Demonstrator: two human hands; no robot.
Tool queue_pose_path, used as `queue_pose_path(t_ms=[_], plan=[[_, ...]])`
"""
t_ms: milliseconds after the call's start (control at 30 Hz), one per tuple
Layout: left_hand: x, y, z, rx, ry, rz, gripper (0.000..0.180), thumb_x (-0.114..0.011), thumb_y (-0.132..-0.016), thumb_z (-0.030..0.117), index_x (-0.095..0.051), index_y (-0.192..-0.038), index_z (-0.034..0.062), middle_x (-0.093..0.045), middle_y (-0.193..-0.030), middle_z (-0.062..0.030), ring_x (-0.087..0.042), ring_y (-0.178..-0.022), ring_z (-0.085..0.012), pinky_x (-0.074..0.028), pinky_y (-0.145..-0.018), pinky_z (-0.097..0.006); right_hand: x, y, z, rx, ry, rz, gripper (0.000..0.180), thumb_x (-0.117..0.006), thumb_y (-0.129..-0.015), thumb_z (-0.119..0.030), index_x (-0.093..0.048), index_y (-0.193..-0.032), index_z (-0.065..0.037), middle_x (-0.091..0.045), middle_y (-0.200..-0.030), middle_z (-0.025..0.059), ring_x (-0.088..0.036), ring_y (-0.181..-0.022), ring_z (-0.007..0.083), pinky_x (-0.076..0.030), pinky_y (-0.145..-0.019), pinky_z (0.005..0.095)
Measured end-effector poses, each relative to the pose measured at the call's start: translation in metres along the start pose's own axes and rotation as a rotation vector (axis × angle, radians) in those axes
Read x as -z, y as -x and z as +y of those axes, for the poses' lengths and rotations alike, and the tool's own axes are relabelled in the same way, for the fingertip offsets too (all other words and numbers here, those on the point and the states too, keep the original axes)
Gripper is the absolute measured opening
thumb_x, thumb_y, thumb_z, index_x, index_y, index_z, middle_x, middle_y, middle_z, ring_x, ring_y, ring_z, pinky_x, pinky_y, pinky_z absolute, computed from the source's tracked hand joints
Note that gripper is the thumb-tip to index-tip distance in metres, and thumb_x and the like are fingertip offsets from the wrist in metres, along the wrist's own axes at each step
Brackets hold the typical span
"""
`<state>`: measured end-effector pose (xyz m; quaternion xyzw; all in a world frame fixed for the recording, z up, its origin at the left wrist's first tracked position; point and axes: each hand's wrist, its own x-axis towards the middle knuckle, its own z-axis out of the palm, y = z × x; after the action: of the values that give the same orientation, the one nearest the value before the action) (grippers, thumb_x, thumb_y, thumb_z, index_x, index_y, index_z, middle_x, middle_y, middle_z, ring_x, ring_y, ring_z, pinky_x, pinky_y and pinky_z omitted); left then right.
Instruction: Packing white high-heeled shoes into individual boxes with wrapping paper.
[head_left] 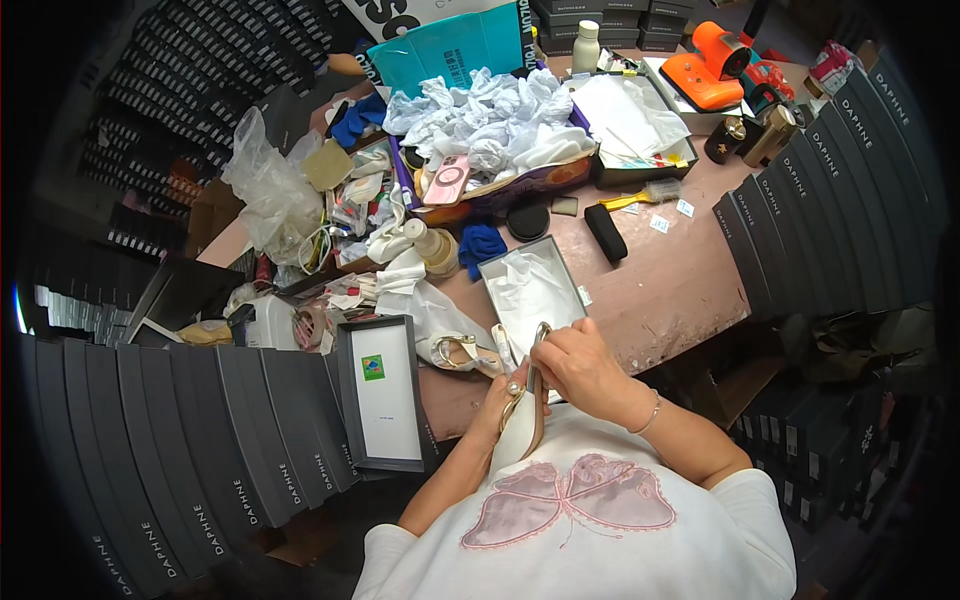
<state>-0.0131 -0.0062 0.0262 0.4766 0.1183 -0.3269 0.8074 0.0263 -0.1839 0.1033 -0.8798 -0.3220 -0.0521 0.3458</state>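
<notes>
A white shoe [519,428] with a tan edge and a gold-toned buckle is tilted close in front of my chest. My left hand [496,405], with a pearl ring on it, is wrapped round the shoe's side. The fingers of my right hand [580,362] are closed on the shoe's strap near a shiny metal piece. A second white shoe [440,345] with a gold buckle lies on the table, just left of my hands. Beyond them sits an open grey shoe box [482,270] lined with white tissue paper [530,285].
A dark box lid [345,390], white inside, stands at left beside stacked shoe boxes [215,440]. More boxes [830,200] rise at right. Further back are a carton of crumpled paper [490,120], a pink phone [447,180], a black case [606,233] and a yellow-handled brush [640,195].
</notes>
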Motion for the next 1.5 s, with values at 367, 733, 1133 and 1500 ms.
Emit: queue_pose_path(t_ms=[367, 733, 1133, 1500], plan=[[-0.011, 0.002, -0.003, -0.033, 0.044, 0.083, 0.053, -0.045, -0.095, 0.052, -0.06, -0.097, 0.0009, -0.061, -0.071, -0.0068, -0.061, -0.058, -0.0137, -0.051, -0.052, -0.024, -0.002, 0.003, -0.006, 0.03, 0.051, 0.024, 0.013, -0.068, -0.074, -0.008, -0.059, -0.082, -0.009, -0.053, -0.071, 0.0035, -0.052, -0.068, 0.0203, -0.034, -0.068, 0.0341], [-0.01, 0.004, 0.015, 0.018, 0.152, -0.105, 0.057, -0.044, -0.098, 0.045, -0.054, -0.114, -0.0087, -0.061, -0.076, -0.0056, -0.062, -0.061, -0.0137, -0.055, -0.059, -0.026, 0.04, 0.001, 0.042, -0.52, -0.603, 0.182, 0.009, -0.063, -0.085, -0.007, -0.062, -0.089, 0.001, -0.063, -0.078, 0.0064, -0.057, -0.07, 0.01, -0.047, -0.064, 0.0255], [-0.019, 0.001, 0.012, -0.009, 0.109, -0.094, 0.062, -0.048, -0.095, 0.05, -0.055, -0.115, -0.0084, -0.061, -0.08, -0.005, -0.062, -0.067, -0.0121, -0.053, -0.061, -0.024, 0.055, 0.0, 0.038, -0.333, -0.436, 0.169, 0.007, -0.066, -0.081, -0.002, -0.062, -0.087, 0.0, -0.059, -0.076, 0.0087, -0.058, -0.065, 0.0189, -0.046, -0.061, 0.0303], [-0.048, -0.011, 0.01, -0.027, 0.156, -0.073, 0.051, -0.046, -0.097, 0.045, -0.057, -0.111, -0.0033, -0.06, -0.075, -0.0057, -0.06, -0.064, -0.0135, -0.051, -0.06, -0.026, 0.027, -0.026, 0.105, -0.102, 0.0, 0.079, 0.011, -0.064, -0.078, -0.007, -0.062, -0.089, -0.006, -0.059, -0.085, 0.011, -0.057, -0.076, 0.0303, -0.044, -0.067, 0.04]])
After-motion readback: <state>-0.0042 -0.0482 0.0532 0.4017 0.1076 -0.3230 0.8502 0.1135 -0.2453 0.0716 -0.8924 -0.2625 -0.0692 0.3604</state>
